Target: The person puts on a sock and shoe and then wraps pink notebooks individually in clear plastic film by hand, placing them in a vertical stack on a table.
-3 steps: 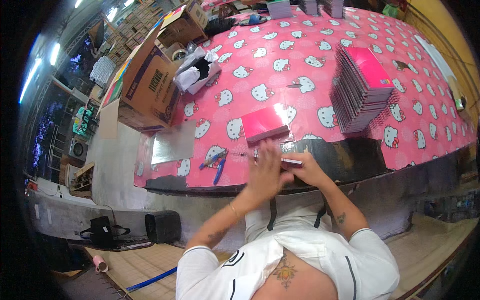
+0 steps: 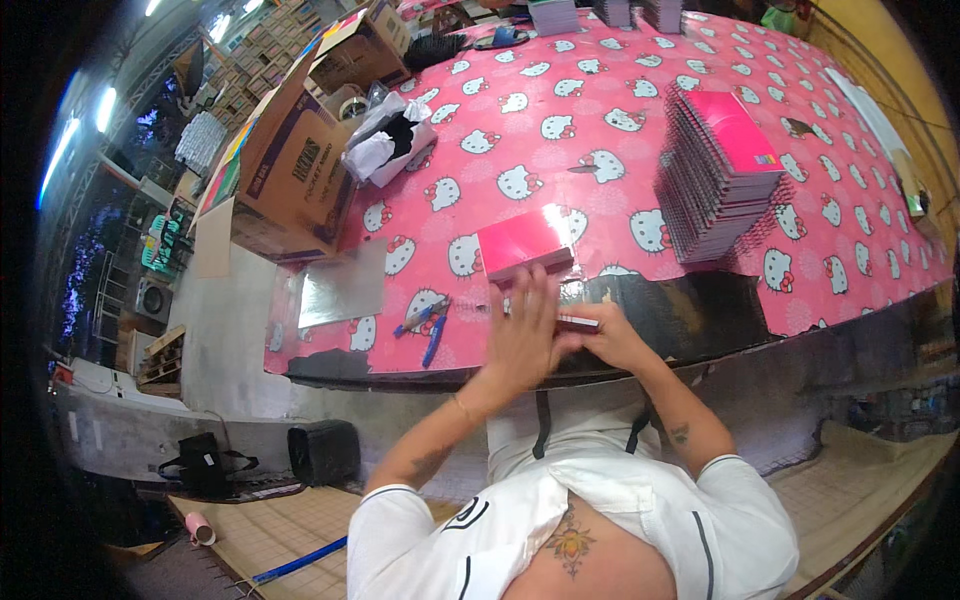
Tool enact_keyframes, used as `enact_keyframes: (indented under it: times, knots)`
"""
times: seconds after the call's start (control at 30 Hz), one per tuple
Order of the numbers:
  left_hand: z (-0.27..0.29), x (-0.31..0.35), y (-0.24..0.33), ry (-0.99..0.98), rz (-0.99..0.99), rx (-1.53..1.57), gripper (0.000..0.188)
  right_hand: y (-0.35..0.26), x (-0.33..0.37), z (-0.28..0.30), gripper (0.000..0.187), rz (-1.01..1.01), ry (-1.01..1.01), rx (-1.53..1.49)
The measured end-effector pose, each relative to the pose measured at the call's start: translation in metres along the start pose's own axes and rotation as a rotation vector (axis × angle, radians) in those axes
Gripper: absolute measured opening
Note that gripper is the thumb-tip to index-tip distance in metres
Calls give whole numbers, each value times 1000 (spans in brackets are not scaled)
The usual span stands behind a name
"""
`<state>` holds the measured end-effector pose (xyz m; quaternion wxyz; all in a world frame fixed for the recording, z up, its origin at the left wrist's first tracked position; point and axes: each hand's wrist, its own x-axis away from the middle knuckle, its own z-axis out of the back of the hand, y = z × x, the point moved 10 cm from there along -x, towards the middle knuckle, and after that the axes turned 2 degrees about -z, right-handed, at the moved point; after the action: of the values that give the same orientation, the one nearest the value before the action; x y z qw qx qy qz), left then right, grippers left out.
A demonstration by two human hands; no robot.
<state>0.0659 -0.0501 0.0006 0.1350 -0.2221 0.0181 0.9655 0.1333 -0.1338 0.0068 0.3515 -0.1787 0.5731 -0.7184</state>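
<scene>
My right hand grips a small notebook, seen edge-on at the table's front edge. Flat over its left part lies my left hand, fingers stretched out, hiding most of the notebook. A thin coil wire sticks out to the left of that hand. Just beyond my left fingertips lies a small stack of pink-covered pads; I cannot tell whether the fingers touch it. Pliers with blue handles rest on the tablecloth to the left.
A tall stack of spiral notebooks with pink covers stands at the right. Left are a clear sheet, an open cardboard box and a white box with dark contents. The pink patterned tablecloth is torn at the front, baring a dark surface.
My left hand has shifted slightly left over the notebook, its fingers a little farther forward. My right hand keeps its grip. The whole view has moved slightly.
</scene>
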Motion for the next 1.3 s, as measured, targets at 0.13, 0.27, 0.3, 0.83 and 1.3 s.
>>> enact_keyframes:
  times: [0.13, 0.27, 0.3, 0.83, 1.3]
  knots:
    - [12, 16, 15, 25, -121, 53, 86, 0, -5, -16, 38, 9, 36, -42]
    - [15, -14, 8, -19, -89, 77, 82, 16, 0, -13, 37, -76, 40, -34]
    - [13, 16, 16, -1, -113, 154, 79, 12, -5, -19, 37, -21, 43, -43]
    - [81, -40, -14, 113, 23, 412, 19, -40, 12, 20, 30, 110, 114, 117]
    - [71, -30, -20, 172, 10, 472, 18, -35, -9, 28, 16, 40, -76, 161]
